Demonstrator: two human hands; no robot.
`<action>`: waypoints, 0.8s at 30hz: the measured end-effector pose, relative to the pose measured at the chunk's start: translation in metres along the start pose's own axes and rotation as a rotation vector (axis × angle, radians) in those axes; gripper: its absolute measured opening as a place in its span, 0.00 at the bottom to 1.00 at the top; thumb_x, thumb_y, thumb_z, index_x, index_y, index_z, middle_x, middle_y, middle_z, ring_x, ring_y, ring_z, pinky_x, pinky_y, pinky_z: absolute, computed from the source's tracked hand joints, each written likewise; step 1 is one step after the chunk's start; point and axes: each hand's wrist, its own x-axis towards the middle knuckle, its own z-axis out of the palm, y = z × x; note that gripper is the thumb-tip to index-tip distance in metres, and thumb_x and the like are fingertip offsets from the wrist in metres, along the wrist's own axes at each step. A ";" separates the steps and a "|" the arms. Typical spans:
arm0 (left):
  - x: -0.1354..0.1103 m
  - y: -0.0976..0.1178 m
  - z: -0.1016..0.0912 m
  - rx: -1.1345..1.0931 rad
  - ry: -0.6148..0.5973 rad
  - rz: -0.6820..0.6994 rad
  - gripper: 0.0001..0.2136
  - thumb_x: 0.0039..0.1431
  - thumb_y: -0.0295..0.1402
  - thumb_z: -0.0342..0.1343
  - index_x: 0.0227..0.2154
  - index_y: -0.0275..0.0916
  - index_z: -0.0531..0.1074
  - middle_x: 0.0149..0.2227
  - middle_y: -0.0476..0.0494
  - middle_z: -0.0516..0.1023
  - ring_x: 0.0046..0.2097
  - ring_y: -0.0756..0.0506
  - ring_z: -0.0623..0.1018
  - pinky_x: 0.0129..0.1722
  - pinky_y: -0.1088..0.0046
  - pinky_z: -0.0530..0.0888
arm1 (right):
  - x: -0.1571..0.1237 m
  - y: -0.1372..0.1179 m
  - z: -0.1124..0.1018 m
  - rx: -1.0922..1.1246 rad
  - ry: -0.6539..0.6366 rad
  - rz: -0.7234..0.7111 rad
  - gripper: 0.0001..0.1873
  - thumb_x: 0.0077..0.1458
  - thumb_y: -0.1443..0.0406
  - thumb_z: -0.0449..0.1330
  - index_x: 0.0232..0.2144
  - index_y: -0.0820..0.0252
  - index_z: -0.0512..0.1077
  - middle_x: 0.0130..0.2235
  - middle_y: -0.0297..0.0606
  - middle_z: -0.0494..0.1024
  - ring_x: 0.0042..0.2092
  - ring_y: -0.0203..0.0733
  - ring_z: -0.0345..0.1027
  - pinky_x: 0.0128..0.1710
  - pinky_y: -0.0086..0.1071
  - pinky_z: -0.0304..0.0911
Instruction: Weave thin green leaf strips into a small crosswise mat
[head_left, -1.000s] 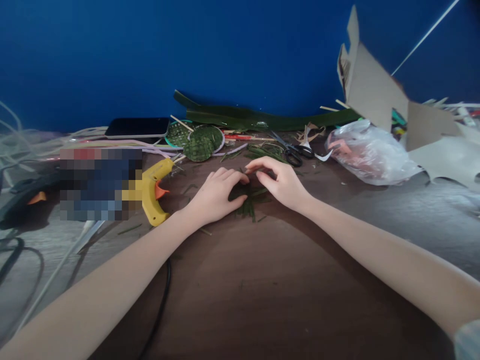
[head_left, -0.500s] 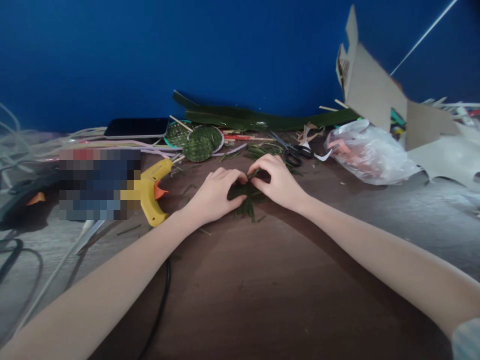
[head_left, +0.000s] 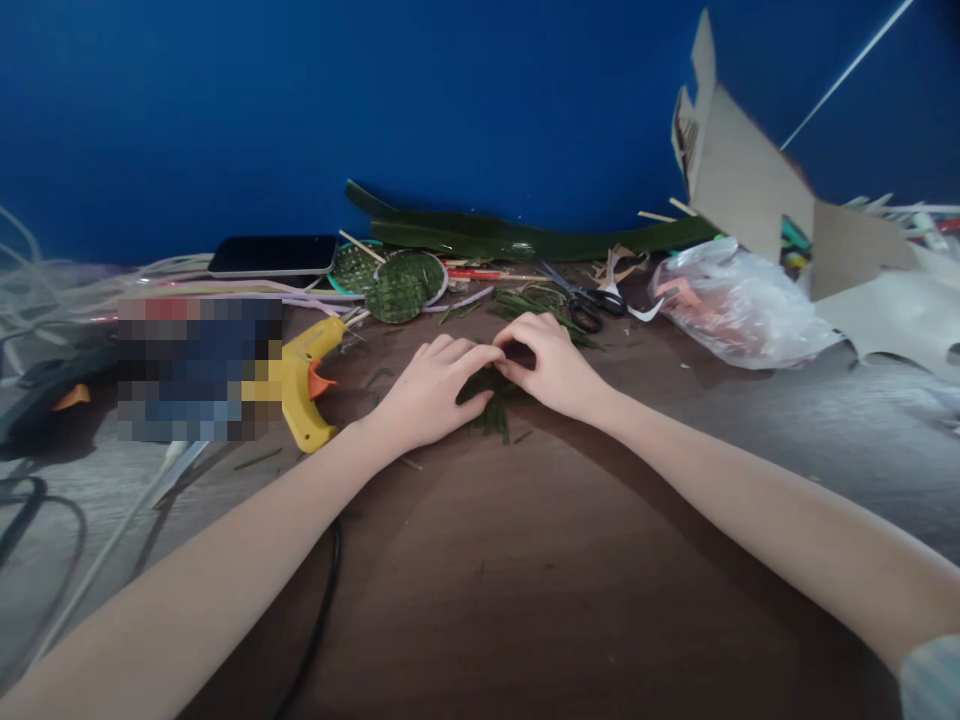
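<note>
1. The leaf strips (head_left: 495, 420) lie on the counter (head_left: 480, 560) at mid-scene, mostly hidden beneath the two hands; some ends fan out toward the near side.
2. They look thin and narrow, so they should be very light and bendy, apt to slide over one another and scatter.
3. A hard pull or sharp crease would probably split them along their length.
4. The surest hold is likely a flat, gentle pinch where several strips come together, with the near ends pressed to the counter.
5. The left grip (head_left: 431, 395) is palm down, fingers arched, thumb apart from the forefinger beside the strips; I cannot tell whether it grasps any.
6. The right grip (head_left: 551, 365) curls thumb and forefinger into a loop, tips close together at the left forefinger's tip; whether a strip is pinched there cannot be seen.
7. The left forearm (head_left: 247, 560) and right forearm (head_left: 750, 500) slant inward from the near corners. A glue gun (head_left: 298, 400) lies near the left wrist; scissors (head_left: 576, 293) lie beyond the right grip.
</note>
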 end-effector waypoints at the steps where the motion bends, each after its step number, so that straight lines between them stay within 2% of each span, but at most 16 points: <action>1: 0.000 0.000 0.000 -0.012 0.001 -0.010 0.13 0.56 0.31 0.52 0.45 0.39 0.65 0.43 0.43 0.73 0.45 0.42 0.68 0.47 0.63 0.65 | 0.000 0.000 0.000 -0.005 -0.002 0.002 0.02 0.51 0.67 0.57 0.31 0.57 0.69 0.36 0.40 0.71 0.41 0.46 0.59 0.43 0.41 0.54; 9: 0.000 0.000 0.000 -0.099 0.006 -0.081 0.12 0.54 0.31 0.55 0.41 0.37 0.65 0.41 0.43 0.73 0.45 0.43 0.70 0.46 0.64 0.66 | -0.001 0.001 0.001 -0.014 0.023 0.028 0.08 0.46 0.71 0.54 0.31 0.57 0.68 0.38 0.40 0.71 0.44 0.48 0.59 0.44 0.43 0.54; 14: 0.001 0.000 -0.001 -0.147 0.011 -0.117 0.13 0.53 0.31 0.55 0.41 0.38 0.64 0.41 0.44 0.74 0.44 0.44 0.70 0.47 0.63 0.67 | -0.001 -0.001 0.001 -0.053 0.007 0.059 0.06 0.45 0.68 0.56 0.31 0.57 0.68 0.41 0.42 0.70 0.46 0.51 0.58 0.45 0.45 0.54; 24: 0.002 0.001 -0.002 -0.202 0.021 -0.156 0.14 0.51 0.31 0.57 0.41 0.38 0.63 0.40 0.45 0.74 0.44 0.44 0.71 0.46 0.63 0.67 | 0.000 -0.002 0.000 -0.062 -0.037 0.058 0.10 0.46 0.66 0.57 0.35 0.57 0.68 0.44 0.43 0.70 0.49 0.53 0.58 0.46 0.46 0.53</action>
